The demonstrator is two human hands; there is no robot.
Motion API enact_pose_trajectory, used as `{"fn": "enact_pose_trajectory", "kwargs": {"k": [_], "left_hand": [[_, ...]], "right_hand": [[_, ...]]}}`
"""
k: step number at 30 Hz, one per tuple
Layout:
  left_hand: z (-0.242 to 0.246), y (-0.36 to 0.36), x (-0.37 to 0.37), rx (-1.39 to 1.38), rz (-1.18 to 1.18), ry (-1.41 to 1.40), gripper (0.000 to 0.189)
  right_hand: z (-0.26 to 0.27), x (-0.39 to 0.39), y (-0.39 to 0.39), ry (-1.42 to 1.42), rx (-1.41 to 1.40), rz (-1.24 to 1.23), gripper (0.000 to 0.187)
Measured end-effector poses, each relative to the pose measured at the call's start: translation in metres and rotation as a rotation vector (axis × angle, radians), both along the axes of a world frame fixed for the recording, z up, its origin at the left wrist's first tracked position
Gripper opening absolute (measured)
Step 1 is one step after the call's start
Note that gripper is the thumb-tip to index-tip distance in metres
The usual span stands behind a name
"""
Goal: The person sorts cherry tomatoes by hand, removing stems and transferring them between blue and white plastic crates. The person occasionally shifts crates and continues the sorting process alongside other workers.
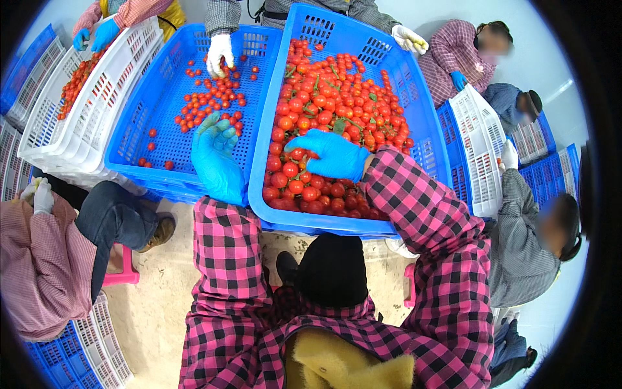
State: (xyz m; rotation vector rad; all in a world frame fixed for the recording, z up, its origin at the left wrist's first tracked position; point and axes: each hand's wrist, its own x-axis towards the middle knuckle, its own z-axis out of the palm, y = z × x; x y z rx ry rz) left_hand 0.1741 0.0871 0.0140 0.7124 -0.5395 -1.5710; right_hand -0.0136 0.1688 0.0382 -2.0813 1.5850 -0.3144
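My left hand [217, 158], in a blue glove with stained fingertips, hovers at the near right side of a blue plastic crate [160, 116]. Its fingers curl inward, and whether anything lies within them is hidden. Loose cherry tomatoes [197, 103] are scattered over that crate's slotted floor. My right hand [335, 154], gloved in blue too, reaches palm down onto a deep heap of cherry tomatoes [352, 116] in a second, fuller blue crate [423, 92]. Tomatoes show between its thumb and forefinger; a firm grip cannot be made out. Green stems and leaves [339, 127] mix with the heap.
Opposite me, a co-worker's white-gloved hand [220, 54] touches tomatoes in the left crate; their other hand [409, 40] rests by the fuller crate's far corner. White crates [92, 112] adjoin at left. More people and stacked crates [478, 146] line the right. A pink stool [121, 272] stands lower left.
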Motion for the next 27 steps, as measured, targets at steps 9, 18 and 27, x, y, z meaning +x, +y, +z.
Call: {"fn": "enact_pose_trajectory", "kwargs": {"k": [9, 18, 27], "left_hand": [[-0.002, 0.001, -0.005, 0.015, -0.051, -0.003, 0.026], [-0.049, -0.032, 0.026, -0.05, -0.242, 0.04, 0.028], [-0.028, 0.012, -0.016, 0.184, -0.3, -0.087, 0.027]], "right_hand": [[-0.004, 0.009, -0.004, 0.13, 0.045, 0.127, 0.033], [0.079, -0.158, 0.123, -0.343, -0.16, -0.494, 0.032], [0.037, -0.312, 0.206, 0.289, -0.415, -0.862, 0.05]]}}
